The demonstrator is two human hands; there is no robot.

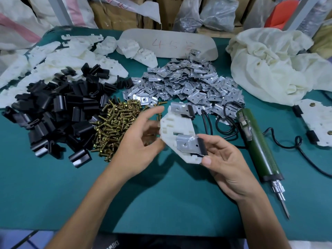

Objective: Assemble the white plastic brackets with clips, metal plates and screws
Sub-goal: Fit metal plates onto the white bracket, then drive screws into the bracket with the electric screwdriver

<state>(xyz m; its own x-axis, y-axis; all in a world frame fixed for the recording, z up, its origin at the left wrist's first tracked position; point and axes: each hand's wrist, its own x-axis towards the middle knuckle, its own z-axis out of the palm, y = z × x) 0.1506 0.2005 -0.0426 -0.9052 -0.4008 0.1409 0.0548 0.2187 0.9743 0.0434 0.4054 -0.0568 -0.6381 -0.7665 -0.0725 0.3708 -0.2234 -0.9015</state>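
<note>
To my left, heaps of black clips (53, 114) and brass screws (115, 123) wait on the surface. My left hand (142, 139) hovers with fingers apart beside the white bracket (177, 130), which is held above the surface. Its long axis runs away from me, with the metal plates (186, 145) facing up. Plates and clips look fitted; I judge the screws remain. My right hand (228, 162) has its fingers clamped on the near end.

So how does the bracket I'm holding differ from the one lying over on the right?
The held bracket is tilted up, pinched in the right hand; the right bracket lies flat on the table. The held bracket's plates show empty holes; the right bracket shows brass screw heads. Both are white with black clips.
</note>
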